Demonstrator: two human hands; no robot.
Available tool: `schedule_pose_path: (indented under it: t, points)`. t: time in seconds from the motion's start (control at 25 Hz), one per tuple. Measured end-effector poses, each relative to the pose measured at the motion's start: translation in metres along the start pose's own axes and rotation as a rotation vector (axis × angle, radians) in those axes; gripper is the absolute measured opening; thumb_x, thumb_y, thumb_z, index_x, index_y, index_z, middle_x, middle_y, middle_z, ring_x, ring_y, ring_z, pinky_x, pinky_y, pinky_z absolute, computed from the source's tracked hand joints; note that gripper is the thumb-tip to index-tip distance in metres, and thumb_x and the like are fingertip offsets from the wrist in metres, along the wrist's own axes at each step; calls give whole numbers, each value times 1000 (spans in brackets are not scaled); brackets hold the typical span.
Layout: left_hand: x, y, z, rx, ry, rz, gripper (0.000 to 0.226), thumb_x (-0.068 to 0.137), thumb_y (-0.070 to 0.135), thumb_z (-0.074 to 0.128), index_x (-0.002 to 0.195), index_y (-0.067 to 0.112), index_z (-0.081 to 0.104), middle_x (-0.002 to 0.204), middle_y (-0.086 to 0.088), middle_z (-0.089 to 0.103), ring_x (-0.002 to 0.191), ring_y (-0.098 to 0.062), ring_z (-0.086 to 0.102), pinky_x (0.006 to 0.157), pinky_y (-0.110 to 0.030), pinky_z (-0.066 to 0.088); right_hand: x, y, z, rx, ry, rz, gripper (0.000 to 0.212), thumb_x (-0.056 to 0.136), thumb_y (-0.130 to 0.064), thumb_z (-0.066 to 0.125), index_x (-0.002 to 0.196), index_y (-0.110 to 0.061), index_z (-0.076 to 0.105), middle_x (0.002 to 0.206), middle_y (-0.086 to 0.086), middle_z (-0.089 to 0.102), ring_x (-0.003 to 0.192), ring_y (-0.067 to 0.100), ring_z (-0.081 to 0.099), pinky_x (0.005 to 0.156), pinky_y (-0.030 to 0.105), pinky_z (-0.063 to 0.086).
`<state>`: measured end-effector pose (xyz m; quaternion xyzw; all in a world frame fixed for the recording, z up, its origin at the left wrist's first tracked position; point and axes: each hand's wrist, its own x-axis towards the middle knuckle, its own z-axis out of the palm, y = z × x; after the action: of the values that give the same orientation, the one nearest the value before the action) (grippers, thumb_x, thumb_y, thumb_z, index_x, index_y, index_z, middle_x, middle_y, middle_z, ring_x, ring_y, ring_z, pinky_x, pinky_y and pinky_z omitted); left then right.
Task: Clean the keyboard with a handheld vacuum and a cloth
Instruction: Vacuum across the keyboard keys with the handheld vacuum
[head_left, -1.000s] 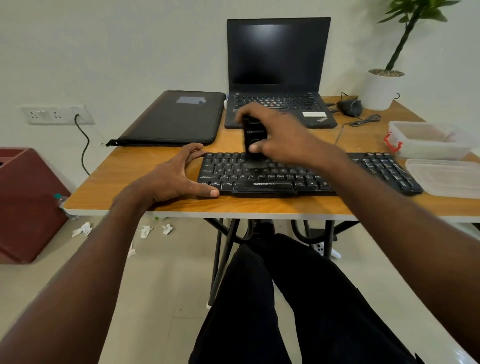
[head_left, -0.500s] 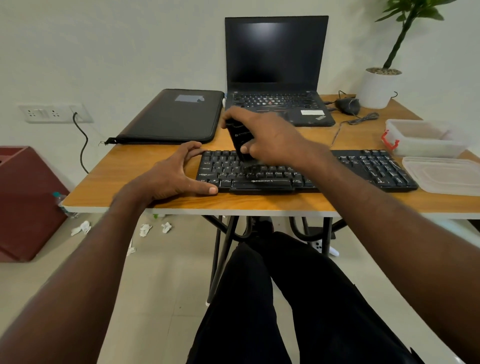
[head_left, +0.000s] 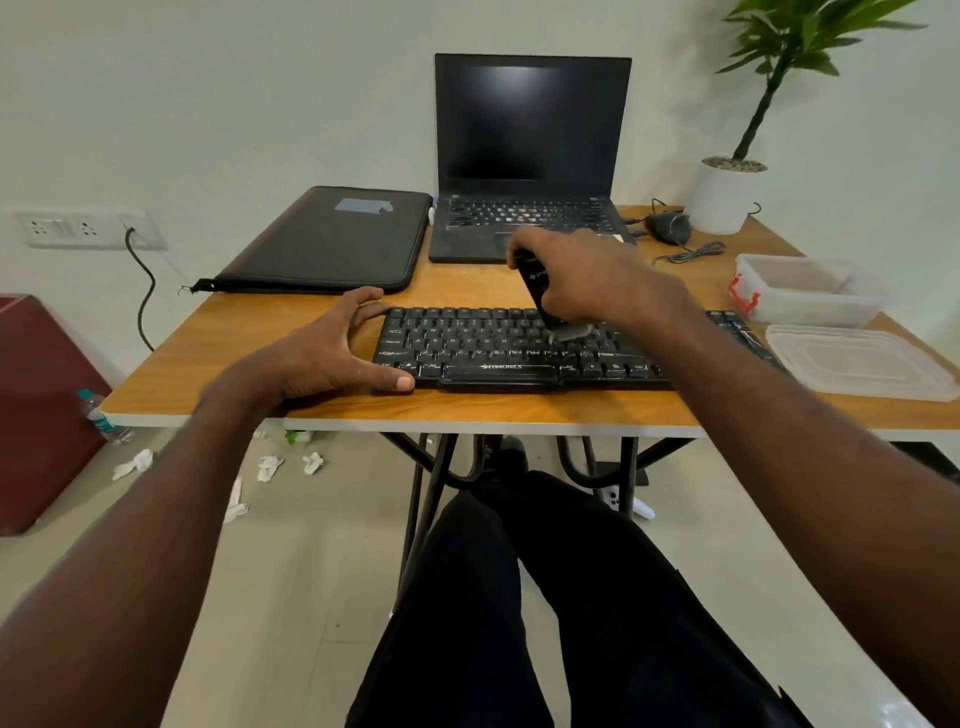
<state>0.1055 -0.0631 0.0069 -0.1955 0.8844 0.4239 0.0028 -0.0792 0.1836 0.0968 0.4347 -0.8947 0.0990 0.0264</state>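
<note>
A: What is the right hand (head_left: 587, 275) doing?

B: Its fingers are curled round the vacuum (head_left: 540, 291), a small black unit tilted with its top toward the laptop (head_left: 530, 161). The pale nozzle at its lower end is down on the keys of the keyboard (head_left: 493, 345), right of the middle.

A: And the left hand (head_left: 332, 353)?

B: It holds nothing. The fingers are spread and lightly bent, bracing the keyboard's left end: the thumb lies along the near left corner, the forefinger reaches toward the far left corner, and the palm rests on the table (head_left: 249, 332).

A: Where does the keyboard sit?

B: Flat on the table near the front edge, lengthwise across it. The right forearm crosses over its right part and hides some keys.

A: What lies around it?

B: Behind it the laptop stands open with a dark screen. Left of the laptop lies a black sleeve (head_left: 332, 239). At the right are a clear box (head_left: 810, 291) and, nearer, its lid (head_left: 857, 361), just beside the keyboard's right end. A mouse (head_left: 670, 228) and a plant (head_left: 727, 192) are at the far right corner.

A: A cloth?

B: I cannot make one out. Only white scraps (head_left: 270, 467) on the floor under the table.
</note>
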Motion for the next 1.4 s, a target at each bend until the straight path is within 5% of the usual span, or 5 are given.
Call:
schedule_pose_path:
  t: [0.12, 0.28, 0.48, 0.96, 1.4]
  points:
    - [-3, 18, 9, -73, 143, 103, 104, 85, 65, 78, 166, 33, 21, 167, 8, 39, 139, -13, 49, 101, -29, 47, -5, -12, 12, 355, 33, -153, 59, 93, -9, 69, 138, -37, 44, 137, 7, 54, 117, 27, 59, 82, 42, 63]
    - [18, 55, 56, 195, 650, 287, 51, 110, 39, 53, 157, 22, 42, 144, 0, 67, 118, -22, 69, 108, -52, 50, -10, -18, 32, 533, 98, -272, 61, 89, -6, 71, 137, -35, 47, 130, -1, 56, 110, 21, 62, 79, 40, 63]
    - [22, 61, 98, 519, 621, 178, 47, 112, 45, 35, 150, 20, 46, 138, -1, 70, 132, -23, 61, 126, -51, 20, -26, 26, 12, 294, -73, -245, 61, 93, -4, 66, 133, -44, 42, 135, 2, 55, 116, 24, 60, 78, 34, 60]
    - [22, 63, 99, 546, 667, 208, 36, 111, 35, 33, 135, 18, 54, 124, -4, 75, 116, -24, 68, 119, -50, 29, -18, 70, -2, 84, 40, 86, 59, 92, -12, 69, 136, -42, 42, 134, 9, 58, 114, 29, 61, 75, 37, 56]
    - [22, 62, 100, 535, 678, 227, 38, 110, 33, 33, 137, 17, 54, 128, -6, 74, 119, -26, 68, 122, -53, 26, -44, 68, 7, 332, 66, -185, 61, 93, -2, 66, 135, -41, 44, 136, 5, 52, 114, 24, 61, 73, 32, 63]
